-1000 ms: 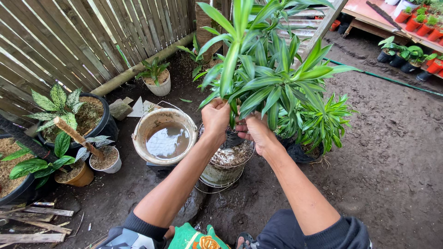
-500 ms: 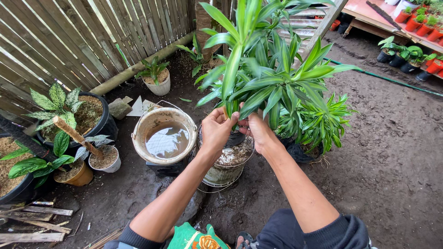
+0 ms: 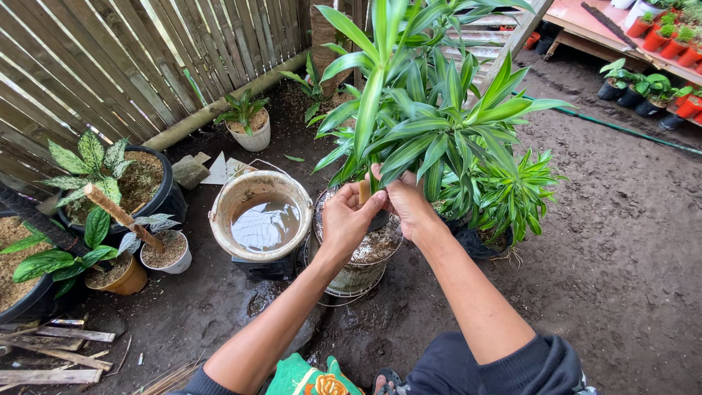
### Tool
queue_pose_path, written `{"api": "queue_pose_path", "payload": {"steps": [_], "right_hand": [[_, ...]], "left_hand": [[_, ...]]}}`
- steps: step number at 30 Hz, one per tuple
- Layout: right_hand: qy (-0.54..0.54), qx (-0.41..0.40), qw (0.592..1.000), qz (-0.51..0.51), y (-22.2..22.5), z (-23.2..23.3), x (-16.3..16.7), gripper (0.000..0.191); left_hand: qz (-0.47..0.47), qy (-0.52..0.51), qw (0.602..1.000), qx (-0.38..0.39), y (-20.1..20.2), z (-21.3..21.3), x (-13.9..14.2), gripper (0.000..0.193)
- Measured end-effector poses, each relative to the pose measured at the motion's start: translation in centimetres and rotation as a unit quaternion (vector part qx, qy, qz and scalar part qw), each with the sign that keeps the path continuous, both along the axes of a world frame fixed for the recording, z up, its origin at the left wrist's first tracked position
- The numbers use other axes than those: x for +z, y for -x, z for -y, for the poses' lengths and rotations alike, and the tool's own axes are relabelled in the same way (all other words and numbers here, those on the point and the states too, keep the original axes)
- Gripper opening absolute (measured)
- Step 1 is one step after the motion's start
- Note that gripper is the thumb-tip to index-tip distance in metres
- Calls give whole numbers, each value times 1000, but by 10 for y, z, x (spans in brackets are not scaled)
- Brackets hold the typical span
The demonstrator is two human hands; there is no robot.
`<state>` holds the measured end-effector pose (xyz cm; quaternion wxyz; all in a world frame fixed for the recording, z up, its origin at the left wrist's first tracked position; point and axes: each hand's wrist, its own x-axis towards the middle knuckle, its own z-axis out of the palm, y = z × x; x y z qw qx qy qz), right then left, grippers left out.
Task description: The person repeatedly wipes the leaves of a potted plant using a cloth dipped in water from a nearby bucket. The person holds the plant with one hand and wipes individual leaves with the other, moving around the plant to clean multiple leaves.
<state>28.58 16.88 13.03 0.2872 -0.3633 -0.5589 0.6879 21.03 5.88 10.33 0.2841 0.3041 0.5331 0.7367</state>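
A tall plant with long green leaves stands in a worn whitish pot filled with pale soil. My left hand and my right hand meet at the base of the plant, just above the pot. Both wrap around its cut brown stem, whose top shows between the fingers. The lower stem is hidden behind my hands.
A dirty bucket of muddy water sits left of the pot. Several potted plants line the wooden slat fence at left. A leafy plant in a black bag stands right. A green hose crosses the dirt ground.
My hands have shifted slightly lower and closer together around the stem. The view has tilted a little, so the plant sits higher in frame.
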Motion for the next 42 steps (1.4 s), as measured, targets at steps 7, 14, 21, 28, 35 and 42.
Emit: {"api": "queue_pose_path", "payload": {"steps": [7,14,21,28,35,42], "right_hand": [[3,28,999,-21,0,-2,-5,27],[7,20,1000,-18,-4,-5,-10,35],[10,36,999,-19,-10,-7,-13,33],[19,26,999,-10,-16,-16,-17,20],[99,50,988,-108,-19,-15,-12,22],[94,78,986,-110,-19,-7,-5,33]], "left_hand": [[-8,114,993,4,2,19,-3,34],[-129,-6,986,107,19,29,14,29],[-462,-7,867,188,38,-13,36,7],[-572,30,807,145,36,-9,39,5],[-562,6,815,141,17,18,38,18],[-609,-55,784,107,12,48,21,36]]}}
